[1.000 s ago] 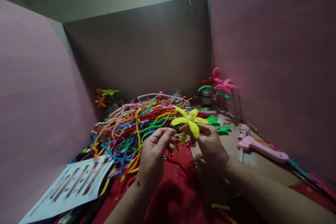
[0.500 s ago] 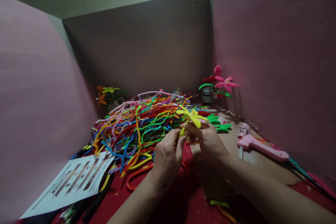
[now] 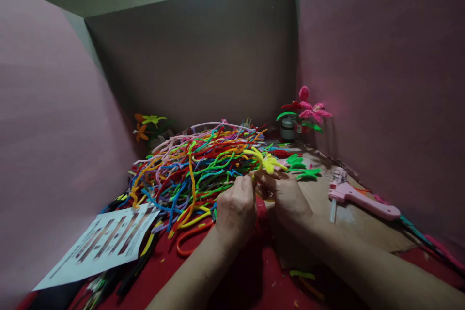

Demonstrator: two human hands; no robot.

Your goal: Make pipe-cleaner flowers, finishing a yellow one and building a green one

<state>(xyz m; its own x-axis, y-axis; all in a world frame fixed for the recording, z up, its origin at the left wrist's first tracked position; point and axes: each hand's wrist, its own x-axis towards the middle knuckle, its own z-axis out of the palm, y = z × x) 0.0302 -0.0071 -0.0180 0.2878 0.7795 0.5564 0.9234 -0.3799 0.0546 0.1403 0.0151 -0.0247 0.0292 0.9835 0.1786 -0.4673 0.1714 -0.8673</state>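
A yellow pipe-cleaner flower (image 3: 268, 162) sits above my two hands, its petals spread out. Closed around the base of the flower are the fingers of my right hand (image 3: 290, 198). My left hand (image 3: 236, 203) is curled into a pinch right beside it, at the flower's lower end. What lies between the left fingertips is mostly hidden, but a bit of yellow shows there. Behind both hands spreads a big heap of many-coloured pipe cleaners (image 3: 203, 164).
To the right, a pink glue gun (image 3: 363, 201) lies on a cardboard sheet (image 3: 378, 232). Green pipe-cleaner leaves (image 3: 305, 173) are beyond my right hand. A printed paper (image 3: 98, 247) is at left. Pink flowers (image 3: 315, 111) and orange flowers (image 3: 141, 131) stand at the back.
My left hand has turned so its knuckles face up, and its fingers now cover the yellow lower part. The flower has tilted slightly; my right hand keeps its grip.
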